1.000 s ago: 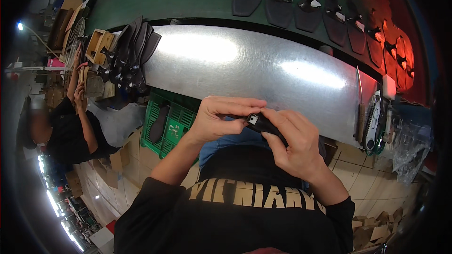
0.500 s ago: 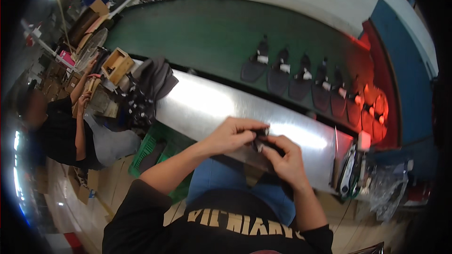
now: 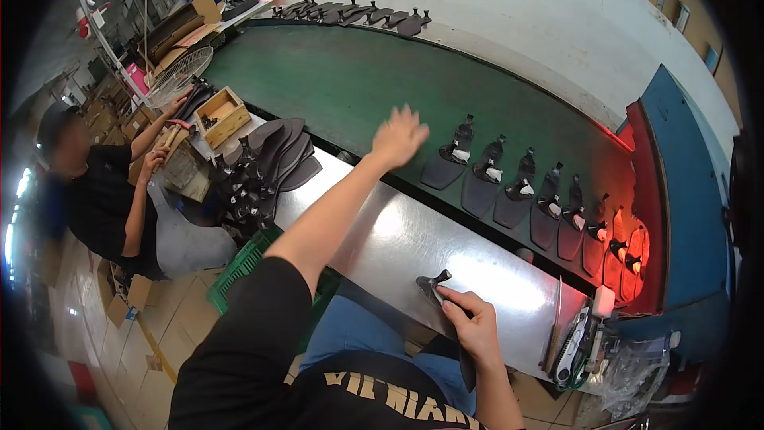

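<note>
Over the green conveyor belt point(image 3: 318, 72), my left hand point(image 3: 399, 140) reaches out with its fingers apart, slightly blurred and holding nothing. My right hand point(image 3: 477, 325) grips a dark flip-flop point(image 3: 434, 291) by its strap end, close to my body above the front edge of the metal table point(image 3: 398, 227). Much of that flip-flop's sole is hidden behind my hand and forearm. To the right of my left hand, a row of dark flip-flops point(image 3: 484, 185) with white pieces at their straps lies on the belt.
Red light falls on the row's far end by a blue panel point(image 3: 692, 183). A screwdriver point(image 3: 555, 330), a utility knife point(image 3: 574, 350) and a plastic bag point(image 3: 637, 370) lie at right. Left are piled flip-flops point(image 3: 274, 155), a green crate point(image 3: 239, 267), a wooden box point(image 3: 223, 119) and a co-worker point(image 3: 111, 199).
My left hand has let go and swung up and forward over the belt. My right hand has moved lower, keeping the flip-flop. The view has shifted.
</note>
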The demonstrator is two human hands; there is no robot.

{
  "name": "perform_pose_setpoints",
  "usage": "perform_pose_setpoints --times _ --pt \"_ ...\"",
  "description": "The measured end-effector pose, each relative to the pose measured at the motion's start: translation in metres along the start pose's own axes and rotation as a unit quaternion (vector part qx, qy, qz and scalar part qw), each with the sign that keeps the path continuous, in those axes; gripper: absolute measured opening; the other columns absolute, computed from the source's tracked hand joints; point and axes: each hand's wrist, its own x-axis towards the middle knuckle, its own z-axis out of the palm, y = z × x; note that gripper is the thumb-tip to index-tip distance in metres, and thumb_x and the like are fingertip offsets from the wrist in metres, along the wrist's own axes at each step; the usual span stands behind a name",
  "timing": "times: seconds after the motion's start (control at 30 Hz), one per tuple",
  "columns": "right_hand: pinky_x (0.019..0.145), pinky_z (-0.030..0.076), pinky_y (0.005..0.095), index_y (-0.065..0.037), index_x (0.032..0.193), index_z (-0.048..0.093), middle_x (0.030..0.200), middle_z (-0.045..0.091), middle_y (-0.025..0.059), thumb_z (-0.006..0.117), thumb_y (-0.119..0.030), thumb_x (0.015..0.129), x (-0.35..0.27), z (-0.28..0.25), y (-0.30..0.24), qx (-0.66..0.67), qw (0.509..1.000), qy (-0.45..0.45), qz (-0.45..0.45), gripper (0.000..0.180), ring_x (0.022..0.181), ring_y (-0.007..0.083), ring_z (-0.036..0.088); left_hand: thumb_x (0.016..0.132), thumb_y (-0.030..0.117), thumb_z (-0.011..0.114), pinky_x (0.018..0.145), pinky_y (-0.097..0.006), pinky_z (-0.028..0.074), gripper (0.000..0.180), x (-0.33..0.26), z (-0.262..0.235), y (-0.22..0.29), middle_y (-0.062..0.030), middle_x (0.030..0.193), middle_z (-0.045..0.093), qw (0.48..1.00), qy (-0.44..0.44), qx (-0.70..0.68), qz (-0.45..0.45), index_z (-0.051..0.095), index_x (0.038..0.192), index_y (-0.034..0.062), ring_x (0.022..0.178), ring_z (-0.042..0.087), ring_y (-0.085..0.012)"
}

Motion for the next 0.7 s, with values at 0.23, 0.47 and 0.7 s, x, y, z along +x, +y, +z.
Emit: perform_pose_setpoints --times 0.23,0.47,0.7 --pt "0.074 0.043 0.0246 -0.006 0.110 0.070 0.083 0.064 0.0046 0.065 -0.005 0.083 -0.005 -0.006 -0.006 0.033 0.999 -0.013 0.021 0.027 0.079 0.0113 0.057 0.096 0.054 0.035 0.110 -0.054 0.027 0.065 0.010 -0.011 -0.005 -0.0153 0.154 0.026 0.989 -0.139 -0.049 0.003 0.041 0.141 0.0070 0.142 0.024 -0.0334" --pt "0.079 0.043 0.0238 -0.002 0.111 0.068 0.089 0.063 0.0048 0.061 -0.003 0.084 -0.004 -0.006 -0.015 0.073 0.996 0.031 -0.031 0.027 0.084 0.0117 0.056 0.096 0.049 0.045 0.099 -0.040 0.042 0.059 -0.025 -0.043 0.011 -0.0154 0.127 0.059 0.927 -0.223 -0.298 -0.032 0.050 0.135 0.0039 0.120 0.053 -0.0281" --pt "0.068 0.044 0.0248 -0.004 0.110 0.068 0.080 0.060 0.0059 0.062 0.000 0.081 -0.019 -0.008 -0.027 0.032 0.997 0.022 -0.066 0.030 0.075 0.0124 0.056 0.101 0.045 0.036 0.064 -0.025 0.051 0.053 -0.172 -0.124 0.095 -0.0085 0.099 0.067 0.711 -0.466 -0.514 -0.115 0.053 0.132 0.0063 0.075 0.068 -0.0171"
